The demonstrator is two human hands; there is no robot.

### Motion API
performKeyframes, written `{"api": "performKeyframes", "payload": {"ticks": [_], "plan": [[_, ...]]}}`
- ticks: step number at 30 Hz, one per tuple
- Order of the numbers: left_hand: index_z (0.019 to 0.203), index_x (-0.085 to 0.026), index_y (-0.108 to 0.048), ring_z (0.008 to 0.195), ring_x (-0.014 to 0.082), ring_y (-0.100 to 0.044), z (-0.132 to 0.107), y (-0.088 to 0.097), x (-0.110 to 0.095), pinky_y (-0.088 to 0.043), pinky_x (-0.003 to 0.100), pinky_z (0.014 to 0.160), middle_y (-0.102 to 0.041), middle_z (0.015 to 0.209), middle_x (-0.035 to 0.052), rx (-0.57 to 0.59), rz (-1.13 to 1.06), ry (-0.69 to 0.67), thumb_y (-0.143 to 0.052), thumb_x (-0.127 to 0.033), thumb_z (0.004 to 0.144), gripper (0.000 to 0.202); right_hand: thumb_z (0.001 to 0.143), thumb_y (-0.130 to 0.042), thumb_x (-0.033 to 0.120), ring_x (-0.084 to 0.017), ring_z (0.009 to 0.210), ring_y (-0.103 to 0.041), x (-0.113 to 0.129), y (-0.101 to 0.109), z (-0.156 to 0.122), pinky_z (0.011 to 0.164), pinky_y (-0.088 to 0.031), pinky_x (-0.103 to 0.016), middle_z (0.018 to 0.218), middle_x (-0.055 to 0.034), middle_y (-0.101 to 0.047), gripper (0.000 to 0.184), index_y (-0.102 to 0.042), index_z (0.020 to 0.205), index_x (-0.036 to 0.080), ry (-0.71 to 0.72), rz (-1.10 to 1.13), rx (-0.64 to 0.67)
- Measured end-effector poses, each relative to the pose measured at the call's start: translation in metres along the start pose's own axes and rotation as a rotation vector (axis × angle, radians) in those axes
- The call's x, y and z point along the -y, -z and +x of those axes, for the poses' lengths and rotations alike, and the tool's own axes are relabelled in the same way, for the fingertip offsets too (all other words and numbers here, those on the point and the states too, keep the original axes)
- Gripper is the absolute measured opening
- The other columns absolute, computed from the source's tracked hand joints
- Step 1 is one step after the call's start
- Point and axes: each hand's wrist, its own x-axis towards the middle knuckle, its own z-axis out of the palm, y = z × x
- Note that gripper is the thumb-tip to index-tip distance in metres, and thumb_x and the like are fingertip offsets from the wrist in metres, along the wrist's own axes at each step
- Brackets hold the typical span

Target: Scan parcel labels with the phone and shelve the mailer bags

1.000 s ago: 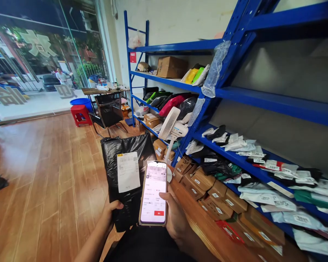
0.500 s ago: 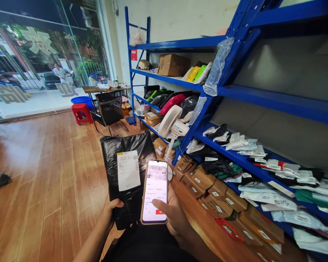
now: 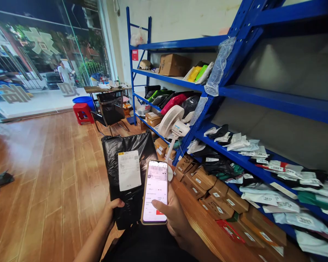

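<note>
A black plastic parcel (image 3: pixel 136 142) is gripped at its lower left edge by my left hand (image 3: pixel 112 211), thumb on top and the other fingers hidden beneath. A white shipping label (image 3: pixel 129 171) with a barcode is stuck on its front. My right hand (image 3: pixel 176 214) is closed around a smartphone (image 3: pixel 155 189), which overlaps the parcel's right side. The lit screen shows a page with a barcode at the top and a red button low down. My right thumb lies over the lower part of the screen.
Blue metal shelves (image 3: pixel 177 45) with bagged parcels run along the right. Cardboard boxes (image 3: pixel 203 176) line the floor below them. A white fan (image 3: pixel 172 122) stands just ahead. A black chair (image 3: pixel 110 107), a red stool (image 3: pixel 82 112) and a glass front lie beyond; a person (image 3: pixel 64 72) is outside.
The view has shifted very slightly, so the surroundings sit a little further right. Both hands keep their hold on parcel and phone. The person outside has moved slightly.
</note>
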Motion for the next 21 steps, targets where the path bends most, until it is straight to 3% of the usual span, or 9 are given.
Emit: {"api": "performKeyframes", "payload": {"ticks": [5, 9, 16, 21], "plan": [[0.095, -0.012, -0.066, 0.086, 0.0283, -0.066, -0.0017, -0.0027, 0.0013, -0.053, 0.036, 0.073, -0.067, 0.063, 0.0013, -0.035, -0.027, -0.018, -0.058, -0.015, 0.045, 0.051, 0.063, -0.069, 0.016, -0.027, 0.112, -0.061, 0.0019, -0.0004, 0.0000, 0.095, -0.047, -0.041, 0.116, -0.0046, -0.070, 0.071, -0.045, 0.129, 0.025, -0.025, 0.073, -0.064], [0.092, -0.010, -0.066, 0.076, 0.0283, -0.066, -0.0025, -0.0040, 0.0006, -0.052, 0.034, 0.062, -0.065, 0.056, 0.0024, -0.056, -0.001, 0.020, -0.059, -0.016, 0.045, 0.048, 0.064, -0.065, 0.017, -0.027, 0.109, -0.062, 0.0006, 0.0019, 0.0020, 0.093, -0.048, -0.042, 0.115, -0.0044, -0.070, 0.071, -0.043, 0.131, 0.024, -0.049, 0.105, -0.088], [0.097, -0.012, -0.067, 0.077, 0.0269, -0.066, -0.0033, -0.0087, -0.0068, -0.052, 0.035, 0.067, -0.067, 0.061, 0.0019, 0.008, -0.020, -0.028, -0.057, -0.015, 0.045, 0.053, 0.058, -0.081, 0.019, -0.029, 0.110, -0.062, 0.0018, 0.0015, 0.0026, 0.094, -0.047, -0.043, 0.119, -0.0093, -0.068, 0.082, -0.041, 0.130, 0.023, 0.002, -0.030, 0.013], [0.100, -0.011, -0.067, 0.073, 0.0263, -0.065, -0.0041, -0.0088, -0.0068, -0.051, 0.034, 0.061, -0.071, 0.073, 0.0053, 0.042, -0.030, -0.007, -0.057, -0.015, 0.045, 0.056, 0.060, -0.082, 0.021, -0.030, 0.113, -0.061, 0.0019, 0.0052, 0.0022, 0.097, -0.047, -0.044, 0.118, -0.0094, -0.068, 0.088, -0.035, 0.134, 0.024, 0.002, -0.076, 0.025]]}}
